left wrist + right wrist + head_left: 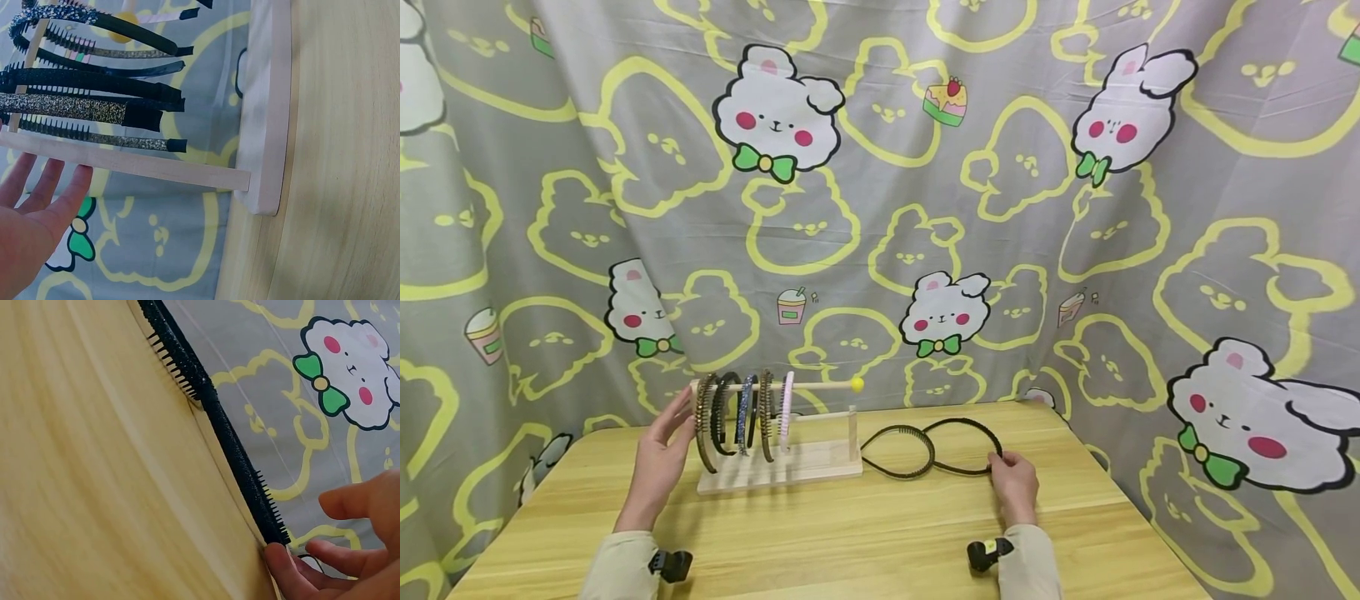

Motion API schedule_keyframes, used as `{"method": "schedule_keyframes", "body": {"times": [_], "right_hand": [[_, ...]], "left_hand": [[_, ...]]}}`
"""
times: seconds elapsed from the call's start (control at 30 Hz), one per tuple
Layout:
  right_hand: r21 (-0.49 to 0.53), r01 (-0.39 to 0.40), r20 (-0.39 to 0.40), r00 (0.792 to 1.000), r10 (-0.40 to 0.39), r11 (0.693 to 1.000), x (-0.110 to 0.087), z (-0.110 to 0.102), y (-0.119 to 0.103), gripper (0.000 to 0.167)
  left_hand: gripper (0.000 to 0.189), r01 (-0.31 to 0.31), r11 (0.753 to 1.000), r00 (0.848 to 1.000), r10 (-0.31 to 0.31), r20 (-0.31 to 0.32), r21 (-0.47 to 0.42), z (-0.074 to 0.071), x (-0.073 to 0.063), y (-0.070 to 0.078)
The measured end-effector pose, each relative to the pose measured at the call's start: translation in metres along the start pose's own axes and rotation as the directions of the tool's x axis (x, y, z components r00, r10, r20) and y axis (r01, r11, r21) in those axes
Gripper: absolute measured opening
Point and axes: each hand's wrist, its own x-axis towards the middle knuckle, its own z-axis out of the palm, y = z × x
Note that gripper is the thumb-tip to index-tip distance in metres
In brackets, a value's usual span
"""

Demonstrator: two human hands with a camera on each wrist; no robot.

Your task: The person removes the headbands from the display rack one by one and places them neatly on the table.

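Note:
A pale wooden headband rack [820,479] stands on the table, with several headbands [786,412] hanging from its front rod. My left hand [662,450] is at the rack's left end. In the left wrist view, its straight fingers [72,190] touch the rack's wooden upright [125,159]; its thumb is mostly hidden. To the rack's right, a dark toothed headband [898,429] lies on the table. It overlaps a black headband [962,421], whose right side my right hand [1017,487] pinches. The right wrist view shows the fingertips at the black headband's [244,481] end.
The wooden table [910,542] meets a patterned grey curtain [865,192] behind and at both sides. A yellow ball [857,384] caps the rack's front rod. Small black devices [672,565] sit at both sleeve cuffs.

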Motion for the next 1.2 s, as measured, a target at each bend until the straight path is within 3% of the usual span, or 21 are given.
{"method": "schedule_keyframes", "body": {"times": [0.27,0.43,0.7,0.9,1.2], "right_hand": [[0.015,0.032,0.025,0.999,-0.033,0.999,-0.002,-0.005,-0.013,0.055],[0.022,0.108,0.018,0.994,-0.109,0.994,-0.006,-0.002,-0.028,0.053],[0.112,0.226,0.087,0.968,-0.236,0.968,-0.026,0.021,-0.067,0.044],[0.118,0.326,0.149,0.928,-0.341,0.938,-0.049,0.046,-0.09,0.04],[0.105,0.478,0.251,0.835,-0.489,0.872,-0.076,0.084,-0.109,0.041]], "left_hand": [[0.054,-0.003,1.0,1.0,0.003,-0.001,0.001,0.0,0.0,0.001],[0.054,-0.004,1.0,1.0,0.004,-0.001,0.0,0.0,0.0,0.0],[0.054,-0.007,1.0,1.0,0.007,0.0,0.002,-0.001,0.0,-0.001],[0.054,-0.024,1.0,1.0,0.024,0.0,-0.004,0.0,0.0,0.001],[0.054,-0.001,1.0,1.0,0.001,0.012,-0.013,-0.001,-0.002,0.002]]}}
